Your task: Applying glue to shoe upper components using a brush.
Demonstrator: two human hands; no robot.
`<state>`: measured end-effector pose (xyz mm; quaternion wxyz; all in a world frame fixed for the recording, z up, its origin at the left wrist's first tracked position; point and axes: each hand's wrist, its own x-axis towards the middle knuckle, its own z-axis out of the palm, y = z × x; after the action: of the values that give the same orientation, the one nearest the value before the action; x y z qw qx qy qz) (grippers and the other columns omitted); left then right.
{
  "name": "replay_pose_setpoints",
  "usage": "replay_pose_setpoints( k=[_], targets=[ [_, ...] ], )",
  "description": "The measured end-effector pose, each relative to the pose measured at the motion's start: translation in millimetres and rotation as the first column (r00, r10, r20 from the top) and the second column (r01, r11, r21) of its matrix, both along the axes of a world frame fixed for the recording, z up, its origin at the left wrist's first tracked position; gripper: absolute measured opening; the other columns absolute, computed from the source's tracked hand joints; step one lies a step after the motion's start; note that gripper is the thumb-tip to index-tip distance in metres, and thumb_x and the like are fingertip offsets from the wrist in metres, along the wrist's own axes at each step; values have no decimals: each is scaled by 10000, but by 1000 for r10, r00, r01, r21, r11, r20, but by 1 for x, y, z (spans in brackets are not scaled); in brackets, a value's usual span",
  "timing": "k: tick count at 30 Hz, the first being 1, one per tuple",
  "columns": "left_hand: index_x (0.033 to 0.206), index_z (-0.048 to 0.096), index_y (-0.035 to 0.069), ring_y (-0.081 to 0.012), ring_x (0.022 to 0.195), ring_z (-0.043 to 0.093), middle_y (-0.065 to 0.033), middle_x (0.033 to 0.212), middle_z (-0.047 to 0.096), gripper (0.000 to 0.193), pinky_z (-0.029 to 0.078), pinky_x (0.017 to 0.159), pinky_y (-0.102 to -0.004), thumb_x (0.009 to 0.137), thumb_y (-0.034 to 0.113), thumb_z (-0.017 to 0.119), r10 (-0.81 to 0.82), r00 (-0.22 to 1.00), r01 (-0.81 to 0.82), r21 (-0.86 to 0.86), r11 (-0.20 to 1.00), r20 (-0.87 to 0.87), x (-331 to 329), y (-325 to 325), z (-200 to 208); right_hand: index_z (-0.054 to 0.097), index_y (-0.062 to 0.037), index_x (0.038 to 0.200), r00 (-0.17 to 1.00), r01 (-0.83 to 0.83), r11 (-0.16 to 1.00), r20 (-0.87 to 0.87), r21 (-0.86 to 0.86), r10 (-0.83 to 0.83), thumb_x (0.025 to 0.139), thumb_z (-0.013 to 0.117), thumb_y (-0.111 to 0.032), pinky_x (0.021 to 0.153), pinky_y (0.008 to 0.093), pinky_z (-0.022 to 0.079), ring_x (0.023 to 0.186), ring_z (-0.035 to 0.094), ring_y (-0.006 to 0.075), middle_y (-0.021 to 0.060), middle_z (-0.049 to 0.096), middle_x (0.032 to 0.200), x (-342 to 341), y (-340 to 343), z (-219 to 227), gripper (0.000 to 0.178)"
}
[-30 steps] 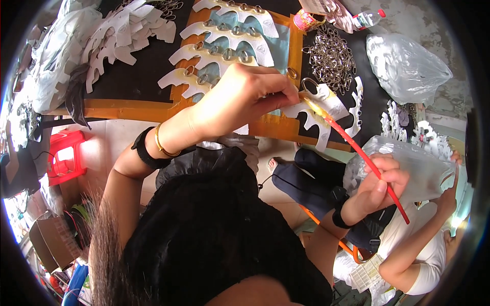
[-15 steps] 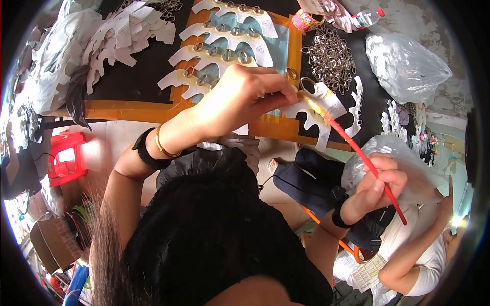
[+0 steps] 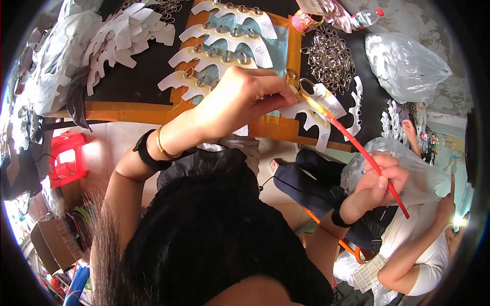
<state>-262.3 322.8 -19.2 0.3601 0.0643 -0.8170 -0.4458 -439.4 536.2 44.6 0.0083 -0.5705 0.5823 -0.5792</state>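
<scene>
My right hand (image 3: 383,176) is closed round the red handle of a thin brush (image 3: 357,145). Its yellow-coated tip (image 3: 314,103) lies across a white scalloped piece (image 3: 334,106), beside a metal ring (image 3: 307,86). My left hand (image 3: 250,99) is closed in a pinch at the near-left end of that piece; the fingertips partly hide what they grip. Beyond my left hand, more white scalloped pieces (image 3: 224,35) with metal rings and yellowish edges lie in rows on a blue sheet (image 3: 275,47) framed by brown tape.
A heap of metal rings (image 3: 329,56) lies right of the sheet, near a red tub (image 3: 304,21). Stacked white pieces (image 3: 122,35) cover the table's left. A filled clear bag (image 3: 403,66) stands at right. A co-worker's arm (image 3: 416,250) and another person's hand (image 3: 410,130) show at right.
The brush tip has shifted slightly up and left, closer to the ring and my left fingertips. My left hand has barely moved. Another person's hand has appeared at the right.
</scene>
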Motion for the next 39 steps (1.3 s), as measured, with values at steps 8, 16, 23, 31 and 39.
replay_pose_setpoints(
  k=[8,16,23,31,39],
  targets=[
    [843,658,52,-172,730,661,-44,818,670,85,523,634,-260,773,6,673,0,1000,0,3,1000,1,-1,-2,-3,397,-44,867,999,-13,999,33,39,11,877,481,-209,632,338,412,633,472,185,151,542,805,3,-6,-2,185],
    [821,654,42,-155,722,657,-52,810,675,89,514,615,-258,756,-10,686,-23,999,21,48,999,37,-2,-8,0,499,-12,1010,830,138,990,546,-2,-114,927,414,-180,595,306,400,607,472,181,107,546,718,-10,-21,-13,206],
    [823,672,46,-151,673,639,-54,784,674,90,505,585,-257,750,-1,696,-36,993,28,71,997,114,-2,-5,-7,570,52,966,-392,-90,920,862,-382,320,936,466,-105,665,251,481,690,530,135,81,557,791,-65,-50,-39,191],
    [848,666,45,-160,646,646,-69,768,665,78,511,583,-264,776,17,677,21,979,-47,123,991,205,11,-10,-2,550,35,1028,718,259,959,687,-114,-112,956,467,-219,712,275,500,736,593,161,138,624,862,-135,-111,-71,277],
    [849,665,33,-158,658,651,-75,783,673,76,514,589,-266,778,8,673,52,985,-71,114,991,162,18,-19,-4,566,42,973,782,258,965,597,-46,-181,966,462,-220,618,254,501,641,599,141,119,640,774,-151,-159,-93,281]
  ],
)
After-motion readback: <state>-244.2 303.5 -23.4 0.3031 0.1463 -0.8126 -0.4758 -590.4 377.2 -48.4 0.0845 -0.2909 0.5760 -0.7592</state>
